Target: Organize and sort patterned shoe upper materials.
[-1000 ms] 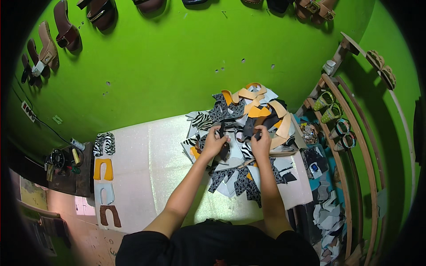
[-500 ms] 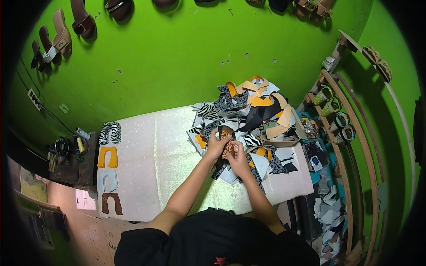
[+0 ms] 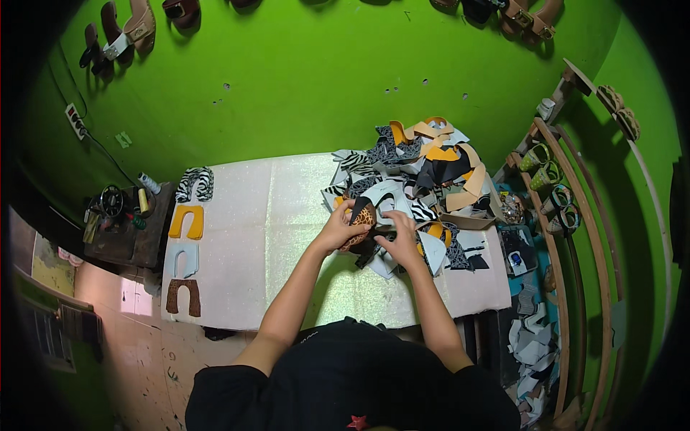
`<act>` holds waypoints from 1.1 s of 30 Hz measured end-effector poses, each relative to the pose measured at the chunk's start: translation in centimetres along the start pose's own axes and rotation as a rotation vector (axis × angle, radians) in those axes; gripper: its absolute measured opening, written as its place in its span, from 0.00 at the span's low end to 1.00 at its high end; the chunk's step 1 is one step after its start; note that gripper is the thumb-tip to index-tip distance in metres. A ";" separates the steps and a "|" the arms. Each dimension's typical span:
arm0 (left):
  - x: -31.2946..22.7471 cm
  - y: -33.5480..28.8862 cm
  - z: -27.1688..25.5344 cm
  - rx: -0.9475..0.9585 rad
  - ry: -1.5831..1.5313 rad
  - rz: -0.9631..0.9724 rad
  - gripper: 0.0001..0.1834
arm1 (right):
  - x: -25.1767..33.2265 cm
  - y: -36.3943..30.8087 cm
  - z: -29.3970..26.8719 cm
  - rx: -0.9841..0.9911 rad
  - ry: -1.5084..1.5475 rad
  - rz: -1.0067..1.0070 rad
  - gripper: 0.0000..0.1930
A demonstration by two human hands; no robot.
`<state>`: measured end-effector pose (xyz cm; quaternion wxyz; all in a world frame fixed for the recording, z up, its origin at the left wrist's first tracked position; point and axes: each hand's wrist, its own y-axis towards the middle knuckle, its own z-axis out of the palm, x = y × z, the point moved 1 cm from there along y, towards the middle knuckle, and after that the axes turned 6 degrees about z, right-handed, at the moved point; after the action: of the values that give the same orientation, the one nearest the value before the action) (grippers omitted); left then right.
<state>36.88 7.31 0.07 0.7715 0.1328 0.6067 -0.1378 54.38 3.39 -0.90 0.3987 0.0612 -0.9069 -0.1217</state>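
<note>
My left hand (image 3: 341, 230) is closed on a leopard-print piece (image 3: 364, 217) with a dark edge, gripping it between thumb and fingers over the near left side of the scrap heap. Just right of that piece, my right hand (image 3: 402, 243) has its thumb and fingers apart and curved, with nothing visible between them. Beyond both hands, a pale grey-white curved piece (image 3: 379, 189) lies on the heap of cut material (image 3: 420, 171). The heap mixes zebra-print, yellow, tan, black, white and dark patterned pieces.
Along the table's (image 3: 237, 237) left end lie U-shaped pieces: zebra-print (image 3: 195, 184), yellow (image 3: 187, 222), pale (image 3: 185, 260) and brown (image 3: 183, 297). A sewing machine (image 3: 111, 201) stands farther left. Sandals (image 3: 545, 174) hang on a wooden rack (image 3: 586, 251) at right.
My right hand has come away from the leopard-print piece, its fingers spreading. My left hand still grips that piece. The whole view has shifted, with the table now higher in the picture.
</note>
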 end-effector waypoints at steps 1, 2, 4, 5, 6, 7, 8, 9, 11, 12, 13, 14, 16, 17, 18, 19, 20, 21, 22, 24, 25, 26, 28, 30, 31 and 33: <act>-0.8 -0.5 0.0 0.043 -0.058 0.005 0.29 | 0.0 0.1 0.6 0.047 0.008 -0.006 0.28; -1.3 -0.9 -0.1 0.086 -0.115 0.010 0.30 | 0.1 0.1 1.1 0.095 0.016 -0.013 0.28; -1.9 -1.8 -1.4 0.102 -0.099 -0.003 0.30 | 1.6 0.4 1.9 0.139 0.130 0.036 0.28; -2.3 -2.3 -2.0 0.117 -0.108 -0.007 0.31 | 2.2 0.5 2.4 0.175 0.241 0.091 0.27; -3.0 -2.9 -2.3 0.137 -0.116 -0.010 0.31 | 2.5 0.6 2.8 0.179 0.241 0.088 0.27; -3.6 -3.5 -2.6 0.154 -0.121 -0.011 0.31 | 2.7 0.7 3.3 0.179 0.311 0.046 0.26; -3.9 -3.9 -3.1 0.151 -0.122 -0.010 0.31 | 3.0 0.8 3.7 0.178 0.381 0.004 0.26; -4.3 -4.4 -3.6 0.139 -0.113 -0.019 0.32 | 4.4 0.7 3.4 0.190 0.380 0.013 0.21; -4.9 -5.4 -4.7 0.103 -0.114 -0.019 0.32 | 5.0 1.2 4.0 0.215 0.385 -0.074 0.19; -5.0 -5.8 -5.4 0.098 -0.114 -0.019 0.32 | 5.6 1.4 4.2 0.235 0.390 -0.158 0.16; -5.0 -6.1 -6.2 0.093 -0.094 -0.011 0.32 | 6.6 1.4 4.1 0.270 0.467 -0.132 0.12; -5.0 -6.5 -7.0 0.087 -0.073 -0.003 0.31 | 6.8 1.5 4.4 0.301 0.492 -0.156 0.10; -5.2 -7.4 -8.4 0.085 -0.066 -0.002 0.29 | 7.4 1.5 5.2 0.451 0.729 -0.072 0.08; -5.3 -7.8 -9.1 0.087 -0.084 -0.009 0.29 | 7.6 1.6 5.5 0.548 0.835 -0.031 0.08; -5.4 -8.2 -9.6 0.090 -0.103 -0.015 0.30 | 7.8 1.5 5.7 0.645 0.940 0.012 0.08; -5.5 -8.6 -10.1 0.085 -0.104 -0.015 0.30 | 8.0 1.3 6.1 0.769 1.110 0.118 0.08; -5.5 -9.1 -10.6 0.078 -0.123 -0.014 0.30 | 8.3 1.1 6.5 0.892 1.278 0.230 0.11; -5.7 -9.6 -11.0 0.070 -0.140 -0.013 0.30 | 8.9 1.0 6.8 0.938 1.286 0.277 0.11; -5.9 -10.1 -11.4 0.063 -0.158 -0.011 0.30 | 9.6 0.9 7.1 0.985 1.292 0.325 0.12; -6.3 -11.2 -12.4 0.038 -0.143 -0.036 0.30 | 10.3 0.8 8.8 0.955 1.203 0.291 0.13; -6.5 -11.7 -13.0 0.029 -0.116 -0.040 0.30 | 10.8 0.8 9.5 0.917 1.115 0.257 0.13; -6.7 -12.2 -13.6 0.020 -0.089 -0.044 0.30 | 11.1 0.9 9.7 0.905 0.899 0.196 0.13; -6.9 -13.0 -14.9 0.015 -0.043 -0.043 0.30 | 12.4 0.8 11.0 0.914 0.802 0.195 0.15; -7.4 -13.8 -16.1 0.002 0.065 -0.076 0.31 | 13.1 0.8 12.2 0.890 0.795 0.246 0.17; -7.5 -14.2 -16.6 -0.001 0.066 -0.076 0.31 | 13.3 0.7 12.7 0.859 0.788 0.297 0.19; -7.7 -15.1 -17.5 -0.023 0.046 -0.067 0.31 | 13.9 0.7 13.6 0.919 0.778 0.363 0.20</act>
<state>13.78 0.26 3.02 0.7537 0.1068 0.6300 -0.1536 34.94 3.47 0.25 0.6467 0.1112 -0.6511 0.3814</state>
